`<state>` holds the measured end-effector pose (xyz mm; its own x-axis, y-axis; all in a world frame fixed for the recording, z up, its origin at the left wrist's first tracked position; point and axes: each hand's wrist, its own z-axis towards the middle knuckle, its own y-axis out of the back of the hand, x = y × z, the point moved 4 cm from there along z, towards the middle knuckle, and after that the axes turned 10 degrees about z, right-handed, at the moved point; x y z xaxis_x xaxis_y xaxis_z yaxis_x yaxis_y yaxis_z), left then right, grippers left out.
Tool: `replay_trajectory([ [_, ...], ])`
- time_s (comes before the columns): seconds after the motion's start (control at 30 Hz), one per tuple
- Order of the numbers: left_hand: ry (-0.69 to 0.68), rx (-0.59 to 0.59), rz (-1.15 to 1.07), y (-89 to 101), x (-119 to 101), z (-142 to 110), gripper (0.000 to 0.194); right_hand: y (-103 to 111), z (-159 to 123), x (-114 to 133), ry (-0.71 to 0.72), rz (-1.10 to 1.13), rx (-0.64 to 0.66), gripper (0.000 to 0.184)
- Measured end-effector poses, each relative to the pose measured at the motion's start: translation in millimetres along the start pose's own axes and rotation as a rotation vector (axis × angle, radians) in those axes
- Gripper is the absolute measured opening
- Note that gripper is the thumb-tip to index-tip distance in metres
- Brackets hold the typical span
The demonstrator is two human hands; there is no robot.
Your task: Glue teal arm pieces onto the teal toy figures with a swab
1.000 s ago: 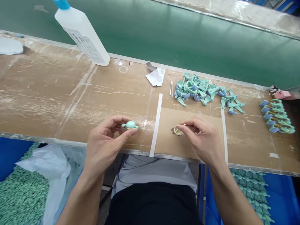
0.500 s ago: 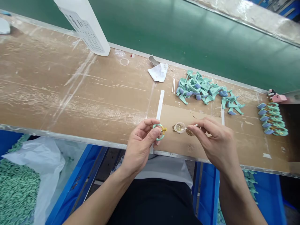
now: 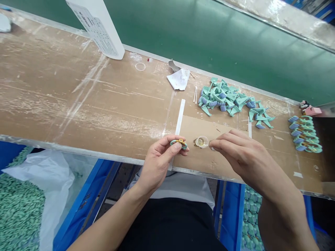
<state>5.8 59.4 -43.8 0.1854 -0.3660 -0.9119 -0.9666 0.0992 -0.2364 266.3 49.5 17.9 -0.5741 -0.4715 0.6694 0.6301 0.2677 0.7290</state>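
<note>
Teal plastic ring [image 3: 179, 142], long axis lying sideways, sits pinched between the left hand's [image 3: 159, 160] thumb and fingers just left of the small clear cup [image 3: 201, 142], while the right hand [image 3: 244, 154], nearer the cup, closes its fingers on a thin stick [image 3: 206, 144] reaching the cup.

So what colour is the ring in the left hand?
The ring is mint green with a yellow piece, best seen in the head view.

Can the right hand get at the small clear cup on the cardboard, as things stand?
Probably yes: the right hand is just beside the clear cup, and nothing appears between them. The left hand is on the cup's far side.
</note>
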Motion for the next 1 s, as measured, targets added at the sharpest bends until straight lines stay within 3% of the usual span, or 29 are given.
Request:
replay_trajectory([
  [0.1, -0.031, 0.015, 0.073, -3.3, 2.4, -3.3, 0.018, 2.7, -0.4, -1.4, 0.037, -0.016, -0.016, 0.019],
  [0.27, -0.115, 0.024, 0.221, -12.5, 1.3, -8.5, 0.012, -2.3, -3.0, -7.0, -0.014, 0.034, -0.158, 0.010],
  [0.5, -0.139, 0.024, 0.310, -16.1, -2.0, -9.7, 0.007, -22.9, -23.4, 6.1, -0.210, 0.272, -0.669, 0.009],
  [0.57, -0.160, 0.031, 0.327, -17.7, -3.1, -9.9, 0.007, -31.6, -27.7, 11.3, -0.278, 0.357, -0.756, 0.010],
  [0.7, -0.191, 0.036, 0.357, -21.2, -3.9, -9.4, 0.009, -41.2, -25.2, 19.2, -0.308, 0.425, -0.778, 0.009],
  [1.0, -0.193, 0.046, 0.389, -20.3, -4.5, -8.8, 0.008, -38.8, -12.5, 25.8, -0.240, 0.419, -0.702, 0.015],
])
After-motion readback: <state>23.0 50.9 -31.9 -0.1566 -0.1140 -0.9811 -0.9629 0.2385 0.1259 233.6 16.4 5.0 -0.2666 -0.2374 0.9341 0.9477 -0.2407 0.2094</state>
